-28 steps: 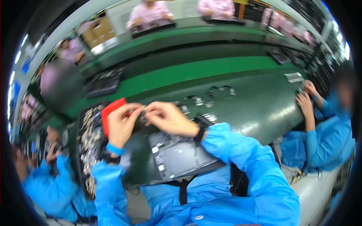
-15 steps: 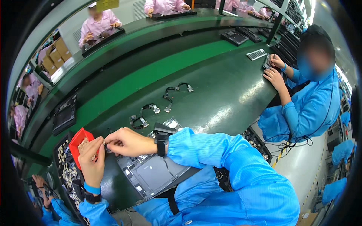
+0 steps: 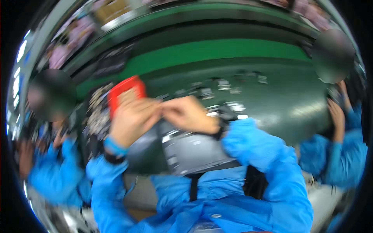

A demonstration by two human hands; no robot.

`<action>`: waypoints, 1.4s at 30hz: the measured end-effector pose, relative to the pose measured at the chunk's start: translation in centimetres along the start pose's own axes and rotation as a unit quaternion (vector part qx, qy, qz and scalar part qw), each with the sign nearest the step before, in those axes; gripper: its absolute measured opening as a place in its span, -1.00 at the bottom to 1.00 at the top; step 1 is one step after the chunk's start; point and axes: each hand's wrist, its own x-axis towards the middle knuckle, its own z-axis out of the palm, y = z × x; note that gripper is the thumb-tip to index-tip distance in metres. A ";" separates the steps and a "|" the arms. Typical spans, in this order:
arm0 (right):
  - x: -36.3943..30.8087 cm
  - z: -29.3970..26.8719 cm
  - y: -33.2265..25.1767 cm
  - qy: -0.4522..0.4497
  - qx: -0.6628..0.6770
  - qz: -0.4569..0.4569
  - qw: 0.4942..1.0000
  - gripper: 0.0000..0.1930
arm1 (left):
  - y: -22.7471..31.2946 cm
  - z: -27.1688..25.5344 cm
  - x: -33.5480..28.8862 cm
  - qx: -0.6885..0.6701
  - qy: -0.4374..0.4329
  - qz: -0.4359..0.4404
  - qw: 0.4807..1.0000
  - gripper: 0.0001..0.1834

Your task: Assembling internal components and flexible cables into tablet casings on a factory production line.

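My left hand (image 3: 133, 117) is in front of the red bin (image 3: 141, 86), its fingers pressed together. My right hand (image 3: 189, 113) meets its fingertips in a pinch. Whatever lies between the fingers is too small and blurred to make out. Under and beside my right hand, a flat grey device chassis (image 3: 200, 150) with parts along its edges lies at the front of the table. The bin holds small beige pieces (image 3: 127, 97), partly covered by my left hand.
Left of the bin is a dark tray (image 3: 97, 116) of small pale pieces. Small cable parts (image 3: 223, 84) lie on the green table (image 3: 279, 97) beyond the chassis. A dark panel (image 3: 112, 60) sits farther back left. Co-workers in blue sit at left (image 3: 58, 178) and right (image 3: 342, 159).
The view has swung left and blurred, so the scene sits farther right and the left co-worker shows more. My hands stay together at the fingertips, by the red bin.
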 end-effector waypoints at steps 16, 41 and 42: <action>0.3 0.6 -0.3 -0.017 -0.005 0.004 1.000 -0.74 | -0.8 -0.2 -0.9 0.175 0.045 0.043 0.983 -0.85; 0.8 0.5 0.2 0.011 0.172 0.075 0.982 -0.72 | -0.8 0.2 -0.6 -0.389 0.057 -0.268 0.880 -0.80; 0.9 0.4 0.1 0.006 0.179 0.082 0.980 -0.71 | -0.5 0.1 -0.5 -0.388 0.075 -0.266 0.879 -0.82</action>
